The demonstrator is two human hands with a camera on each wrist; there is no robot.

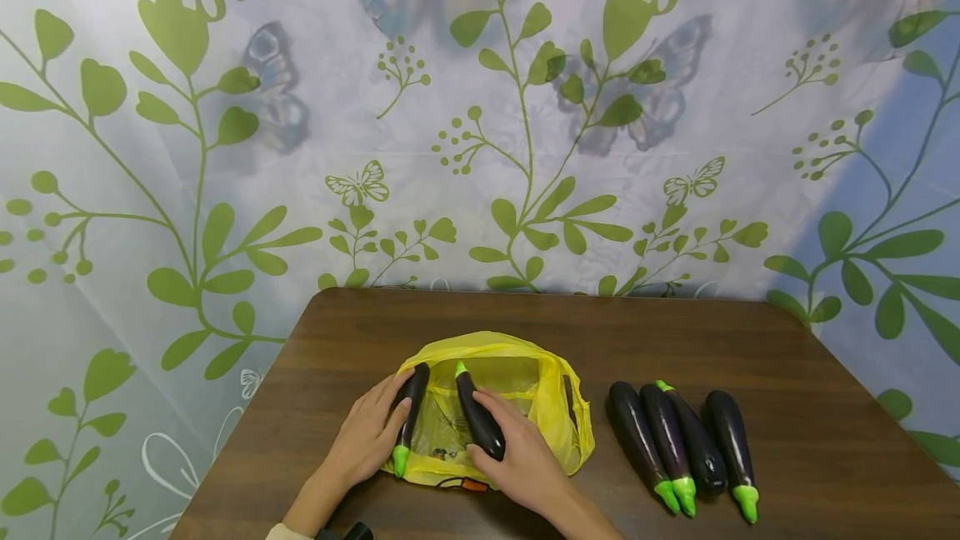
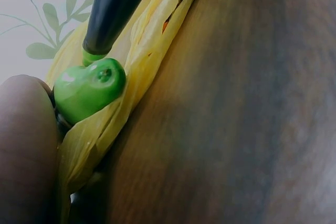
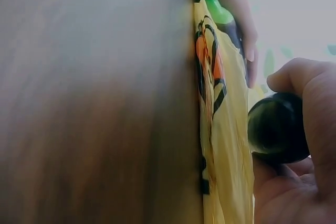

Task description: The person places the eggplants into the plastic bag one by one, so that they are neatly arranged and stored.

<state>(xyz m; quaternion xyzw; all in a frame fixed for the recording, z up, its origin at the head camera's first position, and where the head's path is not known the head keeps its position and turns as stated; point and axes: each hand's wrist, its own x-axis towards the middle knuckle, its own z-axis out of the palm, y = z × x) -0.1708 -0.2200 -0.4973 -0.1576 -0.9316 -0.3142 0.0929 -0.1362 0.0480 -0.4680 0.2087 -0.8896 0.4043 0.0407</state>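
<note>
My left hand [image 1: 365, 438] and right hand [image 1: 522, 457] each grip an eggplant on the yellow bag [image 1: 551, 394]; four eggplants [image 1: 678, 444] lie at three o'clock, seen only from my head.

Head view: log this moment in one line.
left hand holds eggplant | right hand grips second eggplant | both on yellow bag | four eggplants beside

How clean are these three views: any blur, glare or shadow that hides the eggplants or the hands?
Head view: sharp and evenly lit; both hands, left hand and right hand, the yellow bag and the eggplants read clearly, with slight bending at the edges. Left wrist view: green stem cap fairly sharp with a small highlight, table smeared. Right wrist view: soft throughout, background washed out, dark eggplant end glossy.
</note>
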